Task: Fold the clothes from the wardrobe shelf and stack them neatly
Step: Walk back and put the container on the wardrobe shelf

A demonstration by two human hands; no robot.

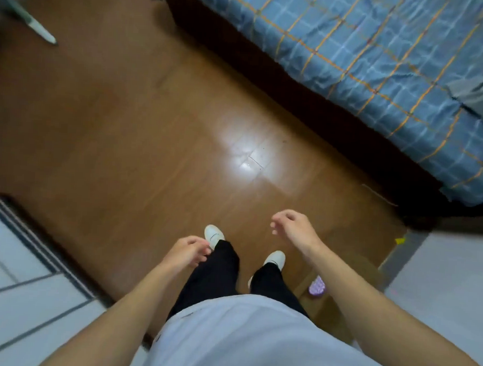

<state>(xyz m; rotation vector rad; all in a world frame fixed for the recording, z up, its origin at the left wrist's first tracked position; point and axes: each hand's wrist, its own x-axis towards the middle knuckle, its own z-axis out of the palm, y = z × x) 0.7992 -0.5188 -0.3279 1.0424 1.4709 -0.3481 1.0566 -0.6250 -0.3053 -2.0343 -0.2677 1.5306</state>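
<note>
**Standing on the wood floor, both hands empty, bed off to the right**

So the view is straight down the person's own body. Both bare forearms reach out in front. The left hand [188, 250] hangs loose with the fingers curled in a bit, not gripping anything, sitting just above the left white shoe [213, 235] in the picture. The right hand [291, 226] is a little higher in the frame and further out, fingers also softly curled and slack, nothing pinched between them. The two hands are apart from each other, with the legs showing between them.

Person's got a light grey shirt [254, 337], black trousers [216, 276] and the other white shoe [275, 258] on the brown wooden floor [125, 134], which has a bright glare spot near the middle.

As for the clothes to fold: the only candidate I can spot is a grey bit of fabric [482, 97] lying on the bed at the far right edge, mostly cut off, so I can't tell what garment it is. The bed [367, 49] has a blue checked cover with orange lines and runs across the upper right. No wardrobe shelf is clearly showing from this angle.

Other stuff: a white panelled surface [14, 283] at lower left, a small purple object [317, 287] on the floor by the right foot, blurry. A pale pointed thing [38, 29] at top left, also too blurry to name.
</note>
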